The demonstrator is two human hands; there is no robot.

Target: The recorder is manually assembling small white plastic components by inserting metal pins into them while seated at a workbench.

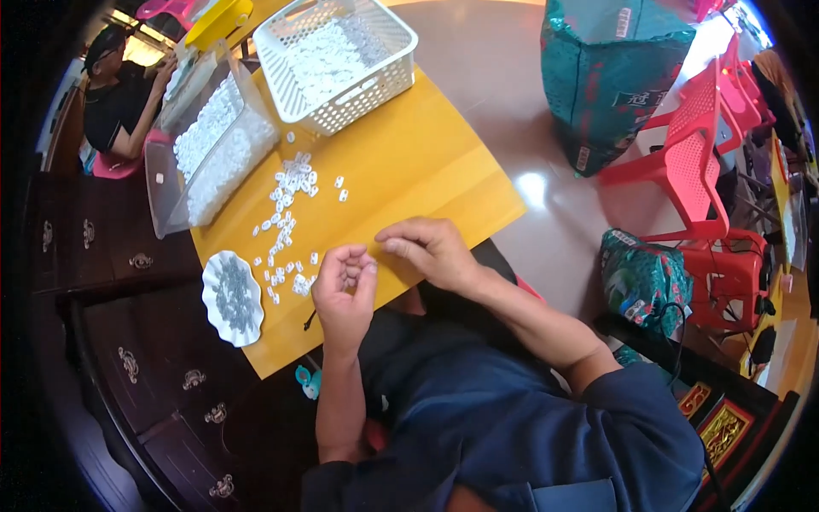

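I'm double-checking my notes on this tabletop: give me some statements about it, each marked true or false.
1. The scalloped dish stands on the yellow table. True.
2. That dish is empty. False: it holds small grey pieces.
3. The left hand is nearer the dish than the right hand. True.
4. The white basket is perforated. True.
5. The right hand is inside that basket. False: it is near the left hand.

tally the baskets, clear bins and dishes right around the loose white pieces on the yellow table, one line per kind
white basket: 1
clear bin: 1
scalloped white dish: 1
total: 3
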